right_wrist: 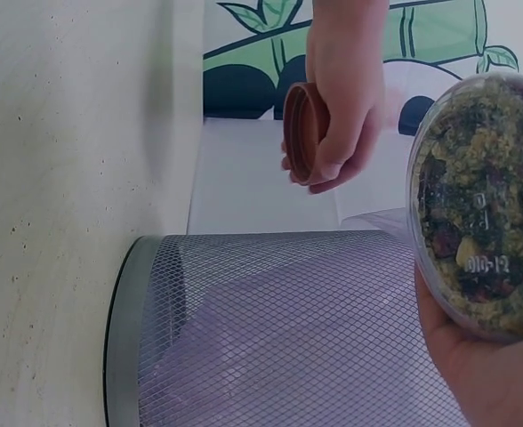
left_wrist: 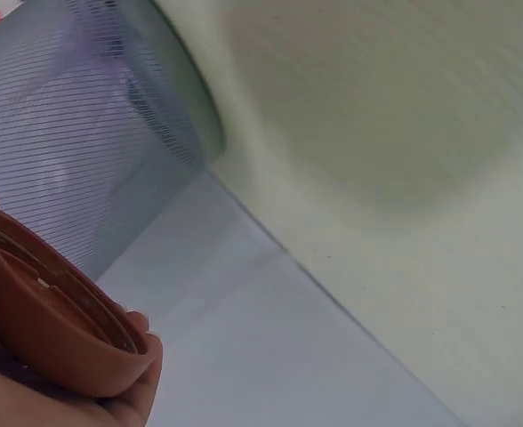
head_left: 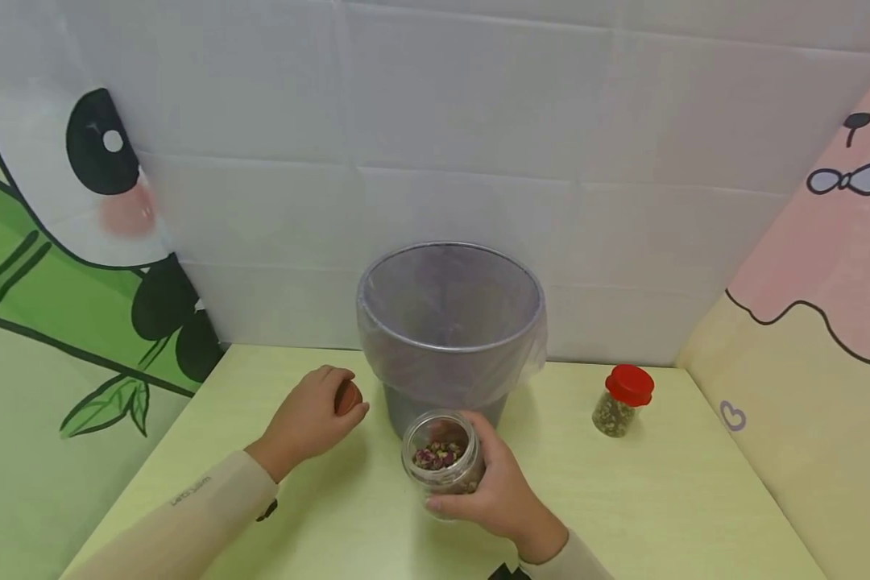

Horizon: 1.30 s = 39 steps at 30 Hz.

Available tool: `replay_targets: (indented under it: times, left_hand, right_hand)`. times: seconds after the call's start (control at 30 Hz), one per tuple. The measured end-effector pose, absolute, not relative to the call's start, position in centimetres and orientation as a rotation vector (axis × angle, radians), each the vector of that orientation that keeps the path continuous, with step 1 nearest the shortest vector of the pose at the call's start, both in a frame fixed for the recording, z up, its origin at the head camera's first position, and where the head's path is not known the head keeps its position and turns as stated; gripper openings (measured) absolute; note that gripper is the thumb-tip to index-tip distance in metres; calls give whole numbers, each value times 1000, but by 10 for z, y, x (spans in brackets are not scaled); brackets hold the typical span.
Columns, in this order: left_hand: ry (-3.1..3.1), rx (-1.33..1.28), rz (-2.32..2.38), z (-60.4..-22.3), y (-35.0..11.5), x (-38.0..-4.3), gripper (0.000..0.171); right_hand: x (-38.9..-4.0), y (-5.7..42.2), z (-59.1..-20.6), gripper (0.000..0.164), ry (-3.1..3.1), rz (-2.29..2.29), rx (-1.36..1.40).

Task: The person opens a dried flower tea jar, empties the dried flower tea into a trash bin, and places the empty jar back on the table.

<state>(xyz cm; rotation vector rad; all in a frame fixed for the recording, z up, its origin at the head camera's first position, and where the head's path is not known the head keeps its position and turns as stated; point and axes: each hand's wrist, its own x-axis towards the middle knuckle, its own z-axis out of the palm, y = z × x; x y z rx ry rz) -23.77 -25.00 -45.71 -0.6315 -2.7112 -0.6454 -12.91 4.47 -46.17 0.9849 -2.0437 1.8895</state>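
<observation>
In the head view my right hand [head_left: 489,487] grips a clear jar [head_left: 444,463] by its side, in front of the bin. Its mouth is uncovered, and dried rosebuds [head_left: 438,456] show inside. Seen from below in the right wrist view, the jar's base [right_wrist: 484,205] is packed with dried flowers. My left hand [head_left: 308,420], left of the bin, holds a reddish-brown screw lid [head_left: 348,398] by its edge. The hollow inside of that lid [left_wrist: 61,307] with its threads faces the left wrist camera.
A grey mesh waste bin [head_left: 445,403] with a translucent liner [head_left: 377,346] folded over its rim stands at the table's back, against a white wall sheet. To its right is a small jar [head_left: 615,415] with a red lid [head_left: 631,385]. Cartoon-printed panels flank the pale yellow table [head_left: 681,499].
</observation>
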Motion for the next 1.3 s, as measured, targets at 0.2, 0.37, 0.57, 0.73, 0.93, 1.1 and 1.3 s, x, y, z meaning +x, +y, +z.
replay_targets:
  times: [0.2, 0.37, 0.57, 0.73, 0.93, 1.1, 1.3]
  left_hand:
    - [-2797, -664, -537, -471, -253, -254, 51]
    - [-2830, -701, -448, -487, -256, -267, 46]
    - [-2839, -770, -343, -505, -255, -278, 42]
    - [-2846, -801, -295, -515, -257, -283, 36]
    - [-2822, -812, -248, -525, -265, -292, 45]
    - [-2828, -806, -215, -527, -273, -301, 52]
    - [-2822, -796, -174, -529, -280, -311, 55]
  right_hand:
    - [-131, 44, -463, 85, -2023, 1911, 993]
    - [-133, 43, -466, 85, -2028, 1917, 999]
    - [-132, 44, -467, 85, -2036, 1927, 987]
    - [-132, 45, -467, 85, -2033, 1935, 989]
    - [-132, 44, -467, 85, -2021, 1952, 996]
    - [-132, 45, -467, 85, -2026, 1950, 995]
    - [-133, 45, -467, 86, -2032, 1928, 997]
